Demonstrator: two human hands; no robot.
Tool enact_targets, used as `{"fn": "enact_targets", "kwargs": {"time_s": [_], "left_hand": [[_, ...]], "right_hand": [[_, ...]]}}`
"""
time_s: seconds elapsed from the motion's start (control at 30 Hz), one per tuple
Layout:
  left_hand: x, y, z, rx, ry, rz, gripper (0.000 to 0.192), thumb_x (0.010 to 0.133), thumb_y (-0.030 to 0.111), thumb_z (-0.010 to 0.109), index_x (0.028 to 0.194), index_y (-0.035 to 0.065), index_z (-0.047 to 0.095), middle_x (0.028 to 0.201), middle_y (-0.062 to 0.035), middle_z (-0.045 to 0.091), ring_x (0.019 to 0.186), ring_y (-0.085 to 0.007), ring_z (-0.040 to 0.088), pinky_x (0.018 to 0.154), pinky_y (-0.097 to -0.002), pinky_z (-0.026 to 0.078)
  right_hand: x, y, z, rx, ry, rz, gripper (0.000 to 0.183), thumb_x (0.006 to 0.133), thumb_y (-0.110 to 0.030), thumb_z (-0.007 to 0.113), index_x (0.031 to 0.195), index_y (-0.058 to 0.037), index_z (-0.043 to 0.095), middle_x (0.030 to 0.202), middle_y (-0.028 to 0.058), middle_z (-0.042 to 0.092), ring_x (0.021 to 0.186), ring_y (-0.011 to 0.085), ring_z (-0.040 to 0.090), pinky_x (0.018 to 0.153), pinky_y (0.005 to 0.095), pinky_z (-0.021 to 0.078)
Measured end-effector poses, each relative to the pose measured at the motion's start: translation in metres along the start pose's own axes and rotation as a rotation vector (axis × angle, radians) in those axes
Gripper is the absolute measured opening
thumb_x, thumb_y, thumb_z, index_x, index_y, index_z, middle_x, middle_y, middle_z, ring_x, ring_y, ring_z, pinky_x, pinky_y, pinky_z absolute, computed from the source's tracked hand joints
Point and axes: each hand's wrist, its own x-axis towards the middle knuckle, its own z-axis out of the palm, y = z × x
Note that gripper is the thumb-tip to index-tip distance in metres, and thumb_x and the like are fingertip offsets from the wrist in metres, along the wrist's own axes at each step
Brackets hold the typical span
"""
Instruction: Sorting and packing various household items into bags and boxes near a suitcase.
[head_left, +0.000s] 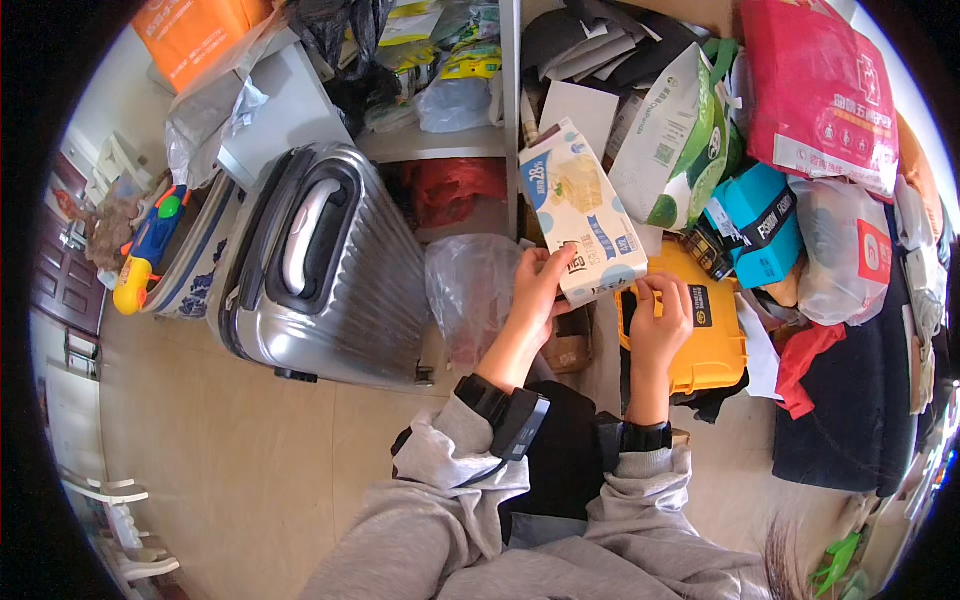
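A white and pale-yellow food carton (581, 214) with blue dots and a picture of a dessert is tilted in front of me. My left hand (536, 292) grips its lower left edge, thumb on the printed face and fingers underneath. At the carton's lower right corner is my right hand (660, 311), its fingers curled and the fingertips close against the corner. Whether they pinch the cardboard is hard to see. Beneath my right hand lies a yellow hard case (709, 352) with a black label.
A silver ribbed suitcase (360, 262) stands at left beside a toy water gun (154, 247). Shelves (442, 146) hold bagged packets. To the right are a green-and-white bag (667, 150), a turquoise box (757, 225), a red bag (817, 90) and a dark cushioned piece (847, 405).
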Motion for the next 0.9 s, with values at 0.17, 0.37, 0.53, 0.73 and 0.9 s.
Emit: {"fn": "enact_targets", "kwargs": {"time_s": [0.17,0.37,0.53,0.73,0.9], "left_hand": [[0.004,0.001,0.005,-0.014,0.139,0.008,0.034,0.076,0.028,0.055,0.093,0.0060,0.036,0.089,-0.0094,0.051,0.076,-0.0184,0.055,0.058,-0.0355,0.047],[0.007,-0.006,0.007,-0.033,0.008,0.010,0.039,0.074,0.031,0.057,0.093,0.0066,0.032,0.090,-0.0104,0.049,0.077,-0.0189,0.054,0.056,-0.0357,0.047],[0.005,-0.005,0.010,-0.009,-0.005,-0.010,0.040,0.076,0.033,0.054,0.095,0.0059,0.032,0.091,-0.0114,0.049,0.078,-0.0186,0.054,0.059,-0.0369,0.048],[0.005,-0.005,0.008,0.021,0.021,-0.004,0.037,0.076,0.032,0.054,0.091,0.0071,0.031,0.090,-0.0106,0.049,0.078,-0.0179,0.054,0.059,-0.0359,0.047],[0.007,-0.010,0.013,-0.028,0.034,0.027,0.039,0.072,0.032,0.059,0.086,0.0081,0.031,0.085,-0.0070,0.044,0.075,-0.0146,0.051,0.054,-0.0305,0.047]], "right_hand": [[-0.012,-0.014,-0.007,0.062,-0.060,0.101,0.008,0.061,0.004,0.056,0.065,-0.0018,0.052,0.070,0.0084,0.055,0.065,0.0247,0.053,0.058,0.0291,0.0427],[-0.028,-0.026,-0.001,0.214,-0.260,-0.034,0.010,0.062,0.003,0.056,0.068,-0.0025,0.050,0.067,0.0081,0.054,0.060,0.0228,0.053,0.055,0.0296,0.0423],[-0.020,-0.005,-0.003,0.148,-0.223,0.286,0.008,0.071,-0.002,0.056,0.071,-0.0005,0.048,0.066,0.0105,0.054,0.058,0.0211,0.054,0.054,0.0282,0.0429],[-0.019,-0.010,0.003,0.138,-0.270,0.301,0.005,0.072,-0.001,0.054,0.076,0.0017,0.051,0.065,0.0096,0.055,0.060,0.0155,0.056,0.058,0.0247,0.0450],[-0.026,-0.011,0.010,0.096,-0.254,0.158,0.017,0.067,0.000,0.056,0.083,0.0010,0.050,0.078,0.0131,0.051,0.069,0.0242,0.051,0.061,0.0307,0.0425]]}}
